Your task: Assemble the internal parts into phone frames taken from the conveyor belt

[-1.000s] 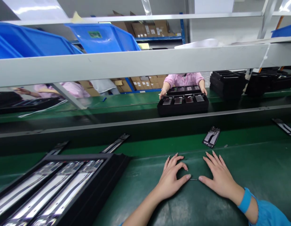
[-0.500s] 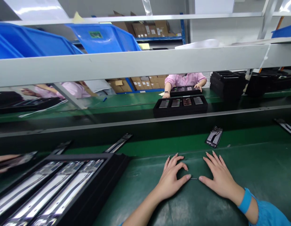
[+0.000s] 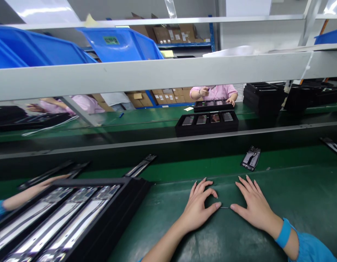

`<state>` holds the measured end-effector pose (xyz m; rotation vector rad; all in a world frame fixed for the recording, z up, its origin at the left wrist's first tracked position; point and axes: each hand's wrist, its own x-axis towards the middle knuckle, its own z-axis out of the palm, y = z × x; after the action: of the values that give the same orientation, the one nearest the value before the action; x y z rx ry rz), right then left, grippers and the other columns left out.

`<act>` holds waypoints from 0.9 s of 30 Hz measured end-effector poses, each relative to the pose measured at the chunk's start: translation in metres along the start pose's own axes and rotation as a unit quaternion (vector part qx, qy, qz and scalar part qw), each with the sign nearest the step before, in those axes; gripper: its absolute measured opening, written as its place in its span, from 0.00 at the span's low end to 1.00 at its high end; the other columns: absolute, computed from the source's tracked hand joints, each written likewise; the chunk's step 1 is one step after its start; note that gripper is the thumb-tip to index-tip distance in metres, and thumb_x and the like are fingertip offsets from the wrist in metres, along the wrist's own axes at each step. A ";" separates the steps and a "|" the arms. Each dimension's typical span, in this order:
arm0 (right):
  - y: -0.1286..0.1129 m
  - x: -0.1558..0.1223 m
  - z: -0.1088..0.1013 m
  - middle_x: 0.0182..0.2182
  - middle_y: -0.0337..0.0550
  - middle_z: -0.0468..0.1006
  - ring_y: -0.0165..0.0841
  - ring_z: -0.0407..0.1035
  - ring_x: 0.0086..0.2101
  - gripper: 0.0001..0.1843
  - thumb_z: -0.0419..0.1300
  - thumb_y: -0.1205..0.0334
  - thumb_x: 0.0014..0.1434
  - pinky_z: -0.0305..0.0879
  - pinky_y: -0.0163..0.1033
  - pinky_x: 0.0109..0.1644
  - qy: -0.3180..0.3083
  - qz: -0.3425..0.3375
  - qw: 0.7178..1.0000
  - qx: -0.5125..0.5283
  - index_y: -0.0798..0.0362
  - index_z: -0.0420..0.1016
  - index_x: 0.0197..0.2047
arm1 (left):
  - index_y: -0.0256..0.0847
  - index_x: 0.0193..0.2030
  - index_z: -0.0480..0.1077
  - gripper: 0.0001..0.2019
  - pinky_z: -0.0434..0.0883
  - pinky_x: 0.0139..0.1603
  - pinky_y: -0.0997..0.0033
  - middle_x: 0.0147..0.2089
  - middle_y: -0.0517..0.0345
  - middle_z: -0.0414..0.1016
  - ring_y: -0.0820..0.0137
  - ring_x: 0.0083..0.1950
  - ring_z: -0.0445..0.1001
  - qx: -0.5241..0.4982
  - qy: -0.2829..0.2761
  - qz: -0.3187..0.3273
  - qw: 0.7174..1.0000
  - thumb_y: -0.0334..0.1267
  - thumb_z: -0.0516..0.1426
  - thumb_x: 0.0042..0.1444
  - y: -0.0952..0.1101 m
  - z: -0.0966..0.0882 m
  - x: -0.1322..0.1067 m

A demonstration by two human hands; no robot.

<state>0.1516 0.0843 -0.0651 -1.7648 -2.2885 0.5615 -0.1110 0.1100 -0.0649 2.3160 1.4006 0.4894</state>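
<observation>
Pin [image 3: 224, 207]: short, thin, grey sliver, too small to make out any detail. It lies flat on the green desk [image 3: 293, 196], long axis running left to right, in the gap between the thumb tips of the left hand [image 3: 198, 210] and the right hand [image 3: 252, 208]; whether either thumb touches it cannot be told. Both hands rest palm-down on the desk, fingers spread, and the pin is neither pinched nor lifted.

Noted left hand [image 3: 198, 209] palm down, fingers loosely arched. Logged right hand [image 3: 254, 208] just right, flat, fingers splayed. Found thumb tips nearly meeting.
</observation>
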 end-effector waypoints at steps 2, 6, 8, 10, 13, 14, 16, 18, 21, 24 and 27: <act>0.000 0.000 0.000 0.74 0.39 0.46 0.46 0.33 0.72 0.43 0.55 0.35 0.64 0.32 0.57 0.74 0.002 0.000 1.000 -0.002 0.50 0.56 0.74 | 0.48 0.44 0.73 0.10 0.47 0.73 0.32 0.66 0.55 0.64 0.50 0.74 0.54 0.001 0.005 0.004 1.000 0.48 0.61 0.60 0.000 0.000 0.000; 0.001 0.000 0.001 0.73 0.41 0.47 0.47 0.34 0.72 0.43 0.54 0.33 0.64 0.33 0.57 0.74 0.006 -0.001 1.000 0.005 0.50 0.57 0.74 | 0.49 0.44 0.73 0.10 0.48 0.73 0.33 0.66 0.55 0.64 0.51 0.74 0.55 0.005 0.009 0.007 1.000 0.48 0.61 0.60 -0.001 0.001 0.000; 0.001 0.000 0.002 0.73 0.41 0.47 0.47 0.34 0.72 0.43 0.54 0.35 0.64 0.33 0.57 0.74 0.008 -0.003 1.000 0.006 0.50 0.57 0.74 | 0.49 0.44 0.73 0.10 0.48 0.72 0.33 0.66 0.55 0.64 0.50 0.73 0.55 0.005 0.008 0.007 1.000 0.49 0.61 0.60 -0.002 0.001 0.000; 0.001 0.000 0.003 0.74 0.41 0.47 0.47 0.33 0.72 0.42 0.55 0.36 0.64 0.32 0.57 0.74 0.009 -0.005 1.000 0.005 0.50 0.57 0.74 | 0.48 0.44 0.73 0.10 0.48 0.73 0.33 0.66 0.54 0.64 0.50 0.74 0.55 0.003 0.007 0.008 1.000 0.49 0.61 0.61 -0.001 0.001 0.000; 0.003 0.001 0.004 0.73 0.41 0.48 0.46 0.34 0.72 0.42 0.55 0.36 0.64 0.32 0.56 0.74 0.010 -0.005 1.000 0.006 0.50 0.57 0.74 | 0.48 0.44 0.73 0.10 0.47 0.73 0.33 0.66 0.55 0.64 0.51 0.74 0.54 0.003 0.002 0.003 1.000 0.49 0.61 0.60 -0.001 0.001 0.000; 0.004 0.001 0.004 0.73 0.42 0.48 0.46 0.34 0.72 0.43 0.55 0.37 0.64 0.32 0.56 0.74 0.012 -0.004 1.000 0.006 0.51 0.56 0.74 | 0.48 0.44 0.73 0.10 0.47 0.73 0.33 0.66 0.55 0.64 0.51 0.74 0.54 0.003 0.001 0.001 1.000 0.49 0.61 0.61 0.000 0.000 0.000; 0.004 0.000 0.004 0.73 0.44 0.49 0.46 0.35 0.72 0.45 0.57 0.38 0.63 0.33 0.56 0.74 0.023 -0.001 1.000 0.009 0.53 0.53 0.75 | 0.48 0.45 0.73 0.10 0.47 0.73 0.33 0.66 0.54 0.64 0.51 0.74 0.54 0.002 0.004 0.004 1.000 0.48 0.61 0.61 0.000 0.000 0.000; 0.000 0.000 0.003 0.72 0.46 0.51 0.48 0.37 0.71 0.45 0.57 0.39 0.63 0.34 0.57 0.74 0.039 -0.009 0.999 0.014 0.52 0.51 0.75 | 0.48 0.44 0.73 0.10 0.47 0.73 0.33 0.66 0.54 0.64 0.51 0.74 0.54 0.000 0.010 0.010 1.000 0.48 0.61 0.60 -0.001 0.001 0.000; -0.017 0.002 0.001 0.66 0.49 0.63 0.51 0.49 0.68 0.37 0.60 0.42 0.63 0.39 0.59 0.72 0.063 -0.057 0.996 0.021 0.49 0.63 0.69 | 0.48 0.44 0.73 0.10 0.46 0.73 0.33 0.66 0.54 0.64 0.51 0.74 0.54 0.002 0.009 0.008 1.000 0.48 0.61 0.60 -0.002 0.003 0.000; -0.043 0.008 0.004 0.54 0.48 0.73 0.47 0.63 0.56 0.23 0.66 0.49 0.62 0.57 0.54 0.62 0.067 -0.116 0.991 0.020 0.48 0.73 0.57 | 0.48 0.45 0.74 0.10 0.47 0.73 0.33 0.66 0.55 0.65 0.52 0.73 0.55 0.002 0.017 0.004 1.000 0.49 0.57 0.65 -0.004 0.005 0.002; -0.060 0.017 0.011 0.46 0.46 0.74 0.44 0.66 0.48 0.12 0.64 0.59 0.64 0.62 0.49 0.52 0.063 -0.136 0.989 0.002 0.51 0.74 0.50 | 0.49 0.47 0.74 0.13 0.49 0.73 0.34 0.64 0.56 0.67 0.55 0.73 0.57 0.000 0.030 0.007 1.000 0.48 0.51 0.69 -0.009 0.007 0.004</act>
<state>0.0897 0.0862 -0.0516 -1.4066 -2.3813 0.3919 -0.1123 0.1158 -0.0753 2.3300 1.4124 0.5669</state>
